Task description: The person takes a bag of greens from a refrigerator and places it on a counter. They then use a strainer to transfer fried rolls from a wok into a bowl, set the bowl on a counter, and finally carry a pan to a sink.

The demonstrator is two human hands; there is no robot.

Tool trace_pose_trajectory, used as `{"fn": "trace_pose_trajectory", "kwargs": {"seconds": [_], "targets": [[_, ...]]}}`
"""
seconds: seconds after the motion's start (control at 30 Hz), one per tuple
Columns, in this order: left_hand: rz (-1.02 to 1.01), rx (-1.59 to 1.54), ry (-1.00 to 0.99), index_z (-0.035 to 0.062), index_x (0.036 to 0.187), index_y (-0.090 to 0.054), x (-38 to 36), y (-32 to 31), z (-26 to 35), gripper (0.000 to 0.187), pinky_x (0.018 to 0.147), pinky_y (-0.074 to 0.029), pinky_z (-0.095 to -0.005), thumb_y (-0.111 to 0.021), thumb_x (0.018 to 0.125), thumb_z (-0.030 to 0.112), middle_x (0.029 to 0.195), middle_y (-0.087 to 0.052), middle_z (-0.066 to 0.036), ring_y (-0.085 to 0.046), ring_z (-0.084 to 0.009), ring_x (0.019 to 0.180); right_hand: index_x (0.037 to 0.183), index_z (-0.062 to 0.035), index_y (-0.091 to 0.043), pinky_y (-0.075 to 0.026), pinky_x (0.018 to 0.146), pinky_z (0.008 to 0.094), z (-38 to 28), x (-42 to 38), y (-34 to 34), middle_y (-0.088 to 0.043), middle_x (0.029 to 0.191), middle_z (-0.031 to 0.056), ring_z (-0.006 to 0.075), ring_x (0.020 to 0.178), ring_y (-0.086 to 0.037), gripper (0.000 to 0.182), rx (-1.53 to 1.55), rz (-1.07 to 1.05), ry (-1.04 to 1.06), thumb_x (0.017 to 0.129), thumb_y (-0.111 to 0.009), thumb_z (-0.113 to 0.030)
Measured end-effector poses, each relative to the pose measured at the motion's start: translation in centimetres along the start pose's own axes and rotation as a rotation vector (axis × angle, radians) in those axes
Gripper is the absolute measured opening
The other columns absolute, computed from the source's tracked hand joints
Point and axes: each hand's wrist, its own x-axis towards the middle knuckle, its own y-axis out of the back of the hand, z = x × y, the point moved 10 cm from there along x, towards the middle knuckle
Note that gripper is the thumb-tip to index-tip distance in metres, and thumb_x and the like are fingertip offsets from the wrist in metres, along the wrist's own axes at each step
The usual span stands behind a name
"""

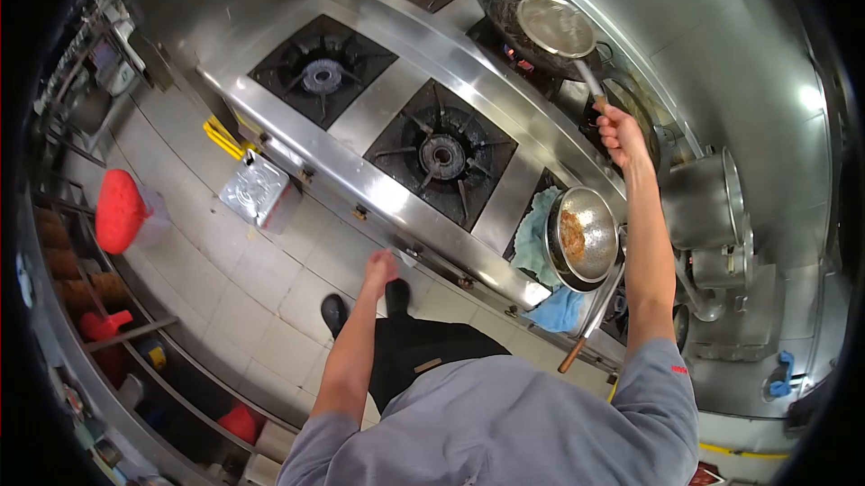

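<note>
My right hand (623, 136) is closed around the wooden handle of a round, fine-mesh strainer (556, 27). The strainer's disc is over a dark wok (501, 1) on the back burner, with flames showing below the wok. My left hand (382, 268) hangs low by the stove's front panel, above my shoes. Its fingers are blurred, and whether they touch the panel does not show. Nearer my body, a shiny metal bowl (596, 232) with brown food inside sits tilted in a dark pan, on a green cloth (534, 232).
Two bare gas burners (441, 154) (322, 77) are on the stove. A blue cloth (556, 310) and a wood-handled utensil (577, 346) lie at the near edge. Large metal pots (698, 202) stand to the right. On the floor are a lidded tin (257, 189) and a red-topped container (122, 211).
</note>
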Motion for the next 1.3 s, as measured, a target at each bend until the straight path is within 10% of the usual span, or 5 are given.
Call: {"fn": "trace_pose_trajectory", "kwargs": {"seconds": [0.33, 1.3], "targets": [[-0.094, -0.500, 0.287, 0.0043, 0.097, -0.050, 1.2, -6.1, -4.6, 0.023, 0.059, -0.055, -0.0329, -0.062, 0.085, 0.019, 0.082, -0.056, -0.008, -0.060, -0.0200, 0.074, 0.108, 0.0027, -0.049, -0.021, 0.034, 0.0147, -3.9, -0.8, 0.3, -0.044, 0.070, -0.0003, 0.0015, 0.048, -0.029, 0.025, 0.077, 0.055, 0.074, 0.095, -0.045, -0.018], [-0.035, -0.561, 0.119, 0.0073, 0.092, -0.051, 2.0, -6.3, -4.3, 0.016, 0.059, -0.054, -0.0290, -0.064, 0.083, 0.012, 0.076, -0.053, -0.004, -0.055, -0.0161, 0.064, 0.111, 0.0065, -0.047, -0.021, 0.034, 0.0151, -4.4, -1.1, -1.1, -0.042, 0.070, -0.0005, 0.0015, 0.048, -0.028, 0.026, 0.124, -0.002, 0.030, 0.095, -0.042, -0.014]]}}
